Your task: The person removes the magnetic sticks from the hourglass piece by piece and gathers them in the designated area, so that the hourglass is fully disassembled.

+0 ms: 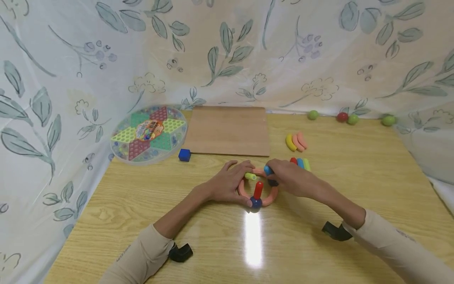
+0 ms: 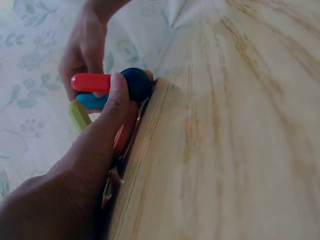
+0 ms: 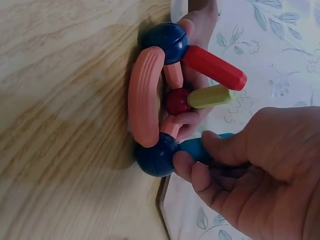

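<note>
Leafy cloth behind, wooden table below; round game board at left, marbles in its clear rim; mid-table, my left hand grips the pink ring, my right hand pinches the blue stick on it!

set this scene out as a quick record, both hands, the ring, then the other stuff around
left hand: holds the pink ring, thumb at a dark blue ball
right hand: pinches a blue rod at another dark blue ball
ring joints: two dark blue balls, one red ball
other rods on ring: red rod, yellow-green rod
loose curved pieces: one yellow, two pink
blue cube: by near left corner of brown board
left of brown board: round game board
</note>
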`<state>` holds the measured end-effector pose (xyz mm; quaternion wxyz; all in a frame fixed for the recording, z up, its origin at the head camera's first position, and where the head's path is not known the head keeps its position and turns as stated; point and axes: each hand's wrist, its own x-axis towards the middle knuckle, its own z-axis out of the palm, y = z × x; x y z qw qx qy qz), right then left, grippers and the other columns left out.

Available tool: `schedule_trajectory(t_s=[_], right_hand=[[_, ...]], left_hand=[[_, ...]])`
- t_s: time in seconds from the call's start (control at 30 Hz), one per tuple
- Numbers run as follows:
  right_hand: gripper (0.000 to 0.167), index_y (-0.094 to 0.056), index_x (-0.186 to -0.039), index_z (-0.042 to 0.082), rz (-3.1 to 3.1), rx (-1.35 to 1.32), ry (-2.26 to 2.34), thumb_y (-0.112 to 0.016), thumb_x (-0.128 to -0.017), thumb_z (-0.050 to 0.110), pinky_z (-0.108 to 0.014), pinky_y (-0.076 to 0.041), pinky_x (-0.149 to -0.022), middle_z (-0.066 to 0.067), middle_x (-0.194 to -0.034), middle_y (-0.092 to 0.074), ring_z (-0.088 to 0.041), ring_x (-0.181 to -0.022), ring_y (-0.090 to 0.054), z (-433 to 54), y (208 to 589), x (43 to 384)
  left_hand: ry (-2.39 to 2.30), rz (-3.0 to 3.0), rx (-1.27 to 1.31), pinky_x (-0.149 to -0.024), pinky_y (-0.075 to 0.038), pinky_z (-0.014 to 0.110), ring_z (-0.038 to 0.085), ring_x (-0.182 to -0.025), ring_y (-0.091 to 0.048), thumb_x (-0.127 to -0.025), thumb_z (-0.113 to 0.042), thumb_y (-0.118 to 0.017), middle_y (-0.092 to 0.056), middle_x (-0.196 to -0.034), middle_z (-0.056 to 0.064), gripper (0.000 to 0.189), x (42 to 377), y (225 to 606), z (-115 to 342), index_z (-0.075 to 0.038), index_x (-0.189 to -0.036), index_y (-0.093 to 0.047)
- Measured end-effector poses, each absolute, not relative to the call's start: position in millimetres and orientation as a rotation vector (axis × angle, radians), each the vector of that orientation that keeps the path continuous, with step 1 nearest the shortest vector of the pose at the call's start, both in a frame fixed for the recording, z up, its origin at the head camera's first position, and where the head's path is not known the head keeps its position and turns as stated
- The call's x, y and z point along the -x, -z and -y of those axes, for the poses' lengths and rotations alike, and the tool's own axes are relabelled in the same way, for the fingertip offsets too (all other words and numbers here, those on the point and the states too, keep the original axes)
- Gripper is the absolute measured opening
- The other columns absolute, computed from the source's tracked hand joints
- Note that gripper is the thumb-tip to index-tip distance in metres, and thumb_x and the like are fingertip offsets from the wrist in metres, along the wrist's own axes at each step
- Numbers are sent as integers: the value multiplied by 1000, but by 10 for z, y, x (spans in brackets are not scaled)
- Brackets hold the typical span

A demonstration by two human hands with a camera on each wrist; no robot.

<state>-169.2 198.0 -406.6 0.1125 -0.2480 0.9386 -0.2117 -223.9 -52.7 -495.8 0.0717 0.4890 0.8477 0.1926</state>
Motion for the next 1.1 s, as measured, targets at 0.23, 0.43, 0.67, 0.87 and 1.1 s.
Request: schedule_trajectory(t_s=[0.23,0.43,0.67,0.87,1.1], right_hand=[[11,-51,-97,4,-2780,624,699,-60,-104,5,-21,-32,-57,2,-73,-40,-11,-61,-44,-2056,4044,1716],[22,-48,-122,-6,-2864,556,743,-56,-106,6,-20,-34,-53,-2,-76,-45,-11,-60,-43,-2269,3958,1785],[37,-40,-135,-8,-2873,308,689,-54,-107,13,-27,-40,-54,-13,-78,-62,-17,-61,-51,-2763,3844,1925],[42,-43,-136,-17,-2741,195,628,-50,-108,14,-32,-48,-60,-19,-83,-68,-20,-70,-62,-3085,4000,2027],[38,-47,-131,-16,-2681,162,612,-53,-105,12,-31,-49,-65,-18,-90,-60,-21,-76,-59,-3211,4211,2032]], left_hand=[[-577,-2550,-1483,-133,-12,51,17,-164,-19,-83,-67,-76,-37,-165,1,97,2244,4968,524,-18,-155,-33],[-561,-2541,-1459,-133,-12,51,18,-165,-16,-84,-67,-76,-36,-166,1,100,2236,4964,525,-17,-158,-30],[-568,-2529,-1440,-134,-10,52,20,-165,-14,-84,-66,-76,-34,-168,2,101,2239,4949,528,-16,-159,-29],[-574,-2538,-1454,-134,-10,51,20,-165,-16,-84,-67,-76,-35,-167,2,100,2246,4957,529,-17,-157,-30],[-587,-2538,-1457,-133,-11,51,18,-164,-17,-83,-68,-76,-36,-165,1,100,2245,4994,535,-18,-157,-31]])
